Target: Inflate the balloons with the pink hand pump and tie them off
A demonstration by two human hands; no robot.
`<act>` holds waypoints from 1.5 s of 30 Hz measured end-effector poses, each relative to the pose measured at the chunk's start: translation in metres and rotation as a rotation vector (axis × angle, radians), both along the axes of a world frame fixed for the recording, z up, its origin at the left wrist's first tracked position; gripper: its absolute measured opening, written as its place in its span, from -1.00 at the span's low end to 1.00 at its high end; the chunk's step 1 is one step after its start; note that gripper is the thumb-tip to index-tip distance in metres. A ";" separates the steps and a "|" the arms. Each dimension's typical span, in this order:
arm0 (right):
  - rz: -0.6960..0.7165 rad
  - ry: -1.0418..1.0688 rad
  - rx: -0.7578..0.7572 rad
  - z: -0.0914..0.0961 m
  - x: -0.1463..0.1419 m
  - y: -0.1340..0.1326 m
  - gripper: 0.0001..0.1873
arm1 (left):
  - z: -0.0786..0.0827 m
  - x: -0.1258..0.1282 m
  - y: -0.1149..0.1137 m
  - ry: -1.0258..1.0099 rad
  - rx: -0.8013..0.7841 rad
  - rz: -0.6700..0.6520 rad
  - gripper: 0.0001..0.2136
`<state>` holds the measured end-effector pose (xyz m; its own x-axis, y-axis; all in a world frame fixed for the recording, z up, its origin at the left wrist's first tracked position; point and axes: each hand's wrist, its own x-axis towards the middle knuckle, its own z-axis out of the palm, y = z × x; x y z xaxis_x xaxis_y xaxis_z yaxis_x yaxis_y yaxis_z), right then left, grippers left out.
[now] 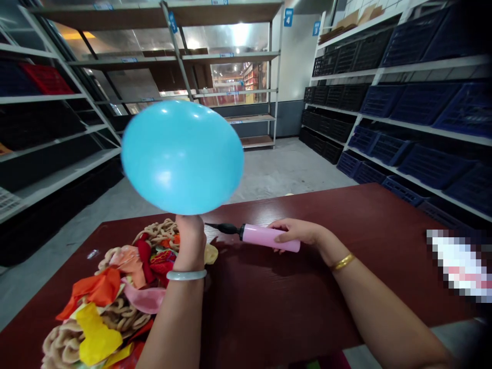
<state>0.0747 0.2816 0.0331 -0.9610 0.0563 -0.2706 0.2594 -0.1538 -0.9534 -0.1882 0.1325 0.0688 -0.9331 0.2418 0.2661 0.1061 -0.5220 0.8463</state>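
Observation:
A large inflated blue balloon (182, 156) stands above my left hand (190, 230), whose closed fingers are at the balloon's underside; its neck is hidden. My right hand (295, 233) is wrapped round the pink barrel of a balloon pump (265, 237), held level just over the table. The pump's black nozzle points left, its tip close to my left wrist and apart from the balloon as far as I can see. By my left forearm lies a pile of deflated balloons, among them a yellow one (98, 335), an orange one (94, 289) and a pink one (144, 297).
Beige rope-like coils (63, 343) lie among the balloons on the dark red table (277, 302). A blurred white patch (457, 261) is at the table's right side. Metal shelves (230, 56) stand beyond, with blue crates (438, 164) on the right rack.

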 end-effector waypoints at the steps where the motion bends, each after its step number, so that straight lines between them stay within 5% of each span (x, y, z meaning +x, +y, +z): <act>1: -0.002 -0.031 0.057 0.001 0.002 0.003 -0.45 | 0.001 -0.003 -0.001 0.013 -0.001 0.052 -0.91; 3: -0.017 -0.061 0.220 0.004 0.004 0.007 -0.47 | 0.002 -0.008 -0.003 0.009 -0.033 0.114 -0.96; 8: -0.028 -0.060 0.729 0.010 0.001 0.004 -0.49 | 0.006 -0.010 -0.009 -0.081 -0.034 -0.043 -0.86; 16: -0.033 -0.088 1.097 0.022 -0.001 -0.019 -0.47 | 0.014 -0.003 -0.014 -0.176 -0.069 -0.167 -0.87; 27: -0.035 -0.104 1.108 0.027 -0.012 -0.031 -0.26 | 0.004 0.031 0.002 -0.094 -0.169 -0.337 -0.91; 32: -0.029 -0.059 1.258 0.033 -0.031 -0.043 -0.30 | 0.010 0.036 -0.003 -0.045 -0.187 -0.381 -0.88; 37: -0.078 0.041 1.421 0.035 -0.057 -0.061 -0.42 | 0.012 0.035 -0.005 -0.055 -0.197 -0.348 -0.88; 41: -0.145 0.128 1.503 0.037 -0.092 -0.083 -0.70 | 0.016 0.032 -0.008 -0.060 -0.175 -0.319 -0.90; 45: -0.049 0.226 1.508 0.036 -0.141 -0.111 -0.83 | 0.027 0.025 -0.017 -0.021 -0.200 -0.254 -0.86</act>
<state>-0.0668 0.1707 0.0695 -0.9621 0.1688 0.2140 0.1154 0.9636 -0.2412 -0.1636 0.1150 0.0953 -0.8412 0.5129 0.1712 -0.0248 -0.3528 0.9354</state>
